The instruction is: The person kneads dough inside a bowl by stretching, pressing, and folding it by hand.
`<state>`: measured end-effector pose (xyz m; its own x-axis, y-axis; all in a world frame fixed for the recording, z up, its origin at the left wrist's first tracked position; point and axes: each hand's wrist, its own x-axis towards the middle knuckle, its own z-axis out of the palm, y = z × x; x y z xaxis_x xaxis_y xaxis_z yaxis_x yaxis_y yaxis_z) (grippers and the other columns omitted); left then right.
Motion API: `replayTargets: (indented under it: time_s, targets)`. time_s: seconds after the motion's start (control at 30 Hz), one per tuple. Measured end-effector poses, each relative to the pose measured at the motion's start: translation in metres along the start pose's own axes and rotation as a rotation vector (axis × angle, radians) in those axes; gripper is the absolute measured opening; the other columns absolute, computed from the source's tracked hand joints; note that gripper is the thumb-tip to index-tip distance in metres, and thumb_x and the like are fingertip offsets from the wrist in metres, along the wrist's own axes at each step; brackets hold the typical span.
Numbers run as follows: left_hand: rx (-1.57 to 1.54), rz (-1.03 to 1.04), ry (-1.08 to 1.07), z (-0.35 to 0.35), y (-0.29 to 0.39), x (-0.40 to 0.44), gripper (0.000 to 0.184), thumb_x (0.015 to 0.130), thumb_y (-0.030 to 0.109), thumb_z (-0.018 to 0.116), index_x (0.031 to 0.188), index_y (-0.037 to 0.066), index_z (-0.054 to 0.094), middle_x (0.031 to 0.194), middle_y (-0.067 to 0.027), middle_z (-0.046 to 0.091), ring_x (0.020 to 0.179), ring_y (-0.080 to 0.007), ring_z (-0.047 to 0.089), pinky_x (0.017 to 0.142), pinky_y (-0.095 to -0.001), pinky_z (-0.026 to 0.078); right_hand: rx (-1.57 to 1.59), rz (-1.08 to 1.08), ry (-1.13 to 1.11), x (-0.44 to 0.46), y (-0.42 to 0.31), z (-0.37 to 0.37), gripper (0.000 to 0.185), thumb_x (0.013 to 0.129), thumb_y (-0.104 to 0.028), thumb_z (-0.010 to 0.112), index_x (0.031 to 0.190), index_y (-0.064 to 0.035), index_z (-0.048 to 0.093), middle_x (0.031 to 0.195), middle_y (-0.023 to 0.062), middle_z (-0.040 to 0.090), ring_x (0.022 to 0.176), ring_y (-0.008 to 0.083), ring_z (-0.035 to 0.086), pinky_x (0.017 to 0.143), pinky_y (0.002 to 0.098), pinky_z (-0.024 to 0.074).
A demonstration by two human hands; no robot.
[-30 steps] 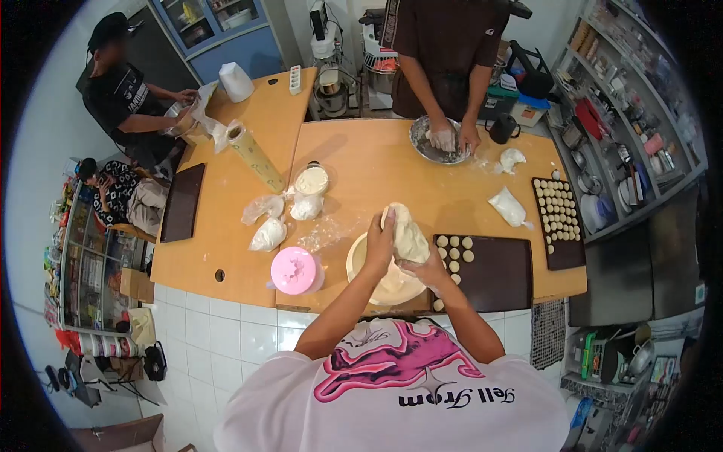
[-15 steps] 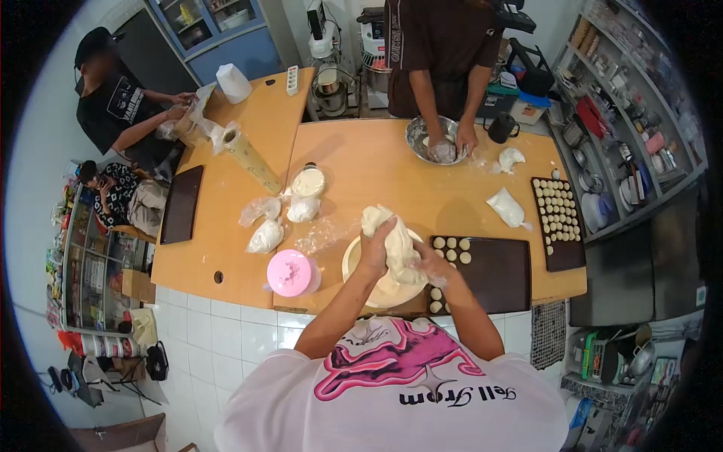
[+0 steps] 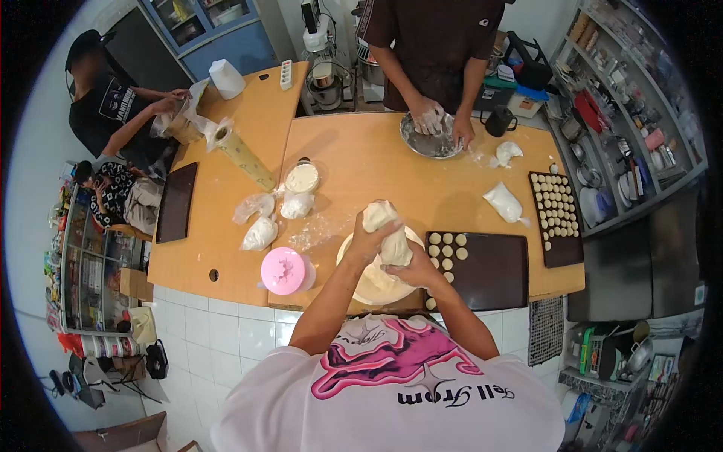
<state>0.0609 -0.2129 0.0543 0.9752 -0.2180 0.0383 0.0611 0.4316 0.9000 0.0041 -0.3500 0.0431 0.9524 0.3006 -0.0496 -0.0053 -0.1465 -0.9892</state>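
A pale lump of dough [image 3: 395, 248] is held up between my two hands, above a cream-coloured bowl [image 3: 348, 280]. My left hand [image 3: 367, 239] wraps round its upper left side. On the lower right, my right hand [image 3: 420, 269] grips the dough with bent fingers. More pale dough or batter shows inside the bowl beneath. Just right of the bowl lies a dark baking tray [image 3: 493, 271] with several small round dough pieces [image 3: 447, 251] at its left end.
Left of the bowl stand a pink lidded container [image 3: 285, 271], bags of white powder [image 3: 260, 233] and a roll of film [image 3: 245, 158]. A second filled tray [image 3: 556, 218] lies at right. Across the table a co-worker's hands work in a metal bowl [image 3: 431, 143].
The dough has become more compact, and my right hand has moved in under it. Across the table, the co-worker's hand has lifted slightly in the metal bowl.
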Motion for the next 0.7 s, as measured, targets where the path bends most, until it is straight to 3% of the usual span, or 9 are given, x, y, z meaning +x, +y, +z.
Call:
replayTargets:
  time_s: [0.1, 0.2, 0.23, 0.33, 0.4, 0.43, 0.53, 0.63, 0.7]
  targets:
    - [-0.033, -0.203, 0.284, 0.008, 0.017, 0.006, 0.024, 0.081, 0.022, 0.069, 0.096, 0.008, 0.056, 0.074, -0.007, 0.059, 0.064, -0.0171, 0.061, 0.056, -0.0307, 0.052, -0.012, 0.018, -0.008, -0.008, -0.005, 0.003, 0.053, 0.068, -0.01, 0.073, 0.117, 0.0001, 0.054, 0.105, 0.0121, 0.064, 0.099, 0.0235, 0.061, 0.088, 0.0338, 0.0449]
    - [-0.447, -0.382, 0.326, -0.01, 0.009, 0.028, 0.021, 0.082, 0.027, 0.067, 0.089, 0.011, 0.055, 0.066, -0.0058, 0.056, 0.052, -0.0188, 0.057, 0.046, -0.0323, 0.049, -0.126, -0.005, 0.047, -0.017, -0.028, 0.003, 0.052, 0.07, -0.013, 0.071, 0.117, 0.001, 0.054, 0.104, 0.0129, 0.064, 0.098, 0.0245, 0.061, 0.086, 0.0348, 0.0457]
    - [-0.403, -0.39, 0.389, -0.009, 0.01, 0.037, 0.023, 0.083, 0.031, 0.065, 0.082, 0.012, 0.052, 0.062, -0.0061, 0.054, 0.046, -0.0207, 0.053, 0.042, -0.0329, 0.047, -0.142, 0.037, 0.044, -0.021, -0.033, 0.002, 0.051, 0.071, -0.013, 0.07, 0.117, 0.0012, 0.053, 0.103, 0.0129, 0.064, 0.097, 0.0235, 0.061, 0.084, 0.0343, 0.0461]
    - [-0.492, -0.448, 0.402, -0.019, 0.001, 0.053, 0.022, 0.083, 0.029, 0.066, 0.084, 0.011, 0.053, 0.064, -0.0055, 0.054, 0.048, -0.0194, 0.054, 0.044, -0.0331, 0.048, -0.068, 0.142, 0.032, -0.018, -0.037, -0.002, 0.048, 0.075, -0.015, 0.067, 0.118, 0.0016, 0.053, 0.101, 0.0118, 0.064, 0.096, 0.0207, 0.061, 0.08, 0.0324, 0.0473]
    - [-0.423, -0.301, 0.41, -0.026, -0.004, 0.056, 0.021, 0.083, 0.025, 0.067, 0.087, 0.01, 0.054, 0.068, -0.0044, 0.055, 0.054, -0.0171, 0.056, 0.047, -0.0321, 0.049, 0.151, 0.218, 0.039, -0.012, -0.022, 0.002, 0.045, 0.078, -0.014, 0.065, 0.118, 0.0017, 0.053, 0.101, 0.0098, 0.064, 0.094, 0.0189, 0.062, 0.077, 0.031, 0.0478]
    - [-0.393, -0.23, 0.412, -0.027, -0.006, 0.055, 0.021, 0.082, 0.024, 0.068, 0.088, 0.009, 0.054, 0.07, -0.0039, 0.056, 0.056, -0.016, 0.056, 0.049, -0.0316, 0.05, 0.226, 0.202, -0.002, -0.009, -0.018, 0.006, 0.044, 0.087, -0.021, 0.059, 0.125, -0.0017, 0.048, 0.11, 0.0074, 0.06, 0.097, 0.0166, 0.06, 0.08, 0.0306, 0.0477]
    - [-0.111, 0.029, 0.342, -0.025, 0.016, 0.04, 0.022, 0.082, 0.02, 0.069, 0.093, 0.006, 0.055, 0.076, -0.0021, 0.057, 0.065, -0.013, 0.058, 0.057, -0.0289, 0.051, 0.911, 0.403, -0.097, -0.003, -0.007, 0.009, 0.052, 0.092, -0.035, 0.052, 0.133, -0.0052, 0.04, 0.122, 0.0056, 0.053, 0.102, 0.0178, 0.057, 0.086, 0.0343, 0.0472]
    - [0.228, 0.14, 0.124, -0.034, 0.022, 0.021, 0.027, 0.083, 0.02, 0.068, 0.101, 0.004, 0.055, 0.089, -0.0038, 0.057, 0.085, -0.0147, 0.058, 0.074, -0.031, 0.051, 1.12, 0.401, -0.153, 0.005, -0.016, 0.005, 0.058, 0.093, -0.047, 0.046, 0.137, -0.0111, 0.034, 0.129, 0.006, 0.047, 0.107, 0.0191, 0.055, 0.091, 0.0377, 0.046]
    - [0.28, 0.22, -0.029, -0.027, 0.018, 0.007, 0.029, 0.084, 0.017, 0.065, 0.108, 0.005, 0.054, 0.103, -0.0095, 0.057, 0.104, -0.0209, 0.053, 0.089, -0.0364, 0.044, 1.14, 0.357, -0.147, 0.009, -0.008, 0.005, 0.062, 0.091, -0.053, 0.044, 0.139, -0.0152, 0.032, 0.132, 0.0071, 0.045, 0.115, 0.0231, 0.051, 0.09, 0.0435, 0.0462]
